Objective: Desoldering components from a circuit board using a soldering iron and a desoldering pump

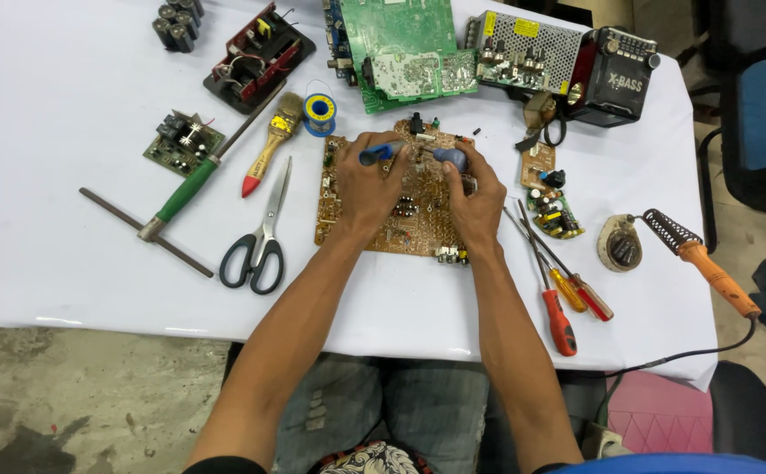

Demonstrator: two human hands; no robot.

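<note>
A brown circuit board (344, 200) lies flat on the white-covered table (67, 175) in front of me. Both hands rest on top of it. My left hand (367, 186) grips a small blue tool (372, 155) near the board's far edge. My right hand (473, 197) holds a blue-grey rounded handle (454, 157) just beside it, its tip pointing at the board's upper middle. The two tools almost meet above the board.
Scissors (260, 237), a brush (272, 143), a solder spool (320, 111) and a green-handled T-wrench (179, 195) lie left. Three screwdrivers (560, 290), a small board (548, 200) and a soldering iron (703, 259) lie right. Green boards (405, 48), a power supply (523, 48) and a radio (615, 77) sit at the back.
</note>
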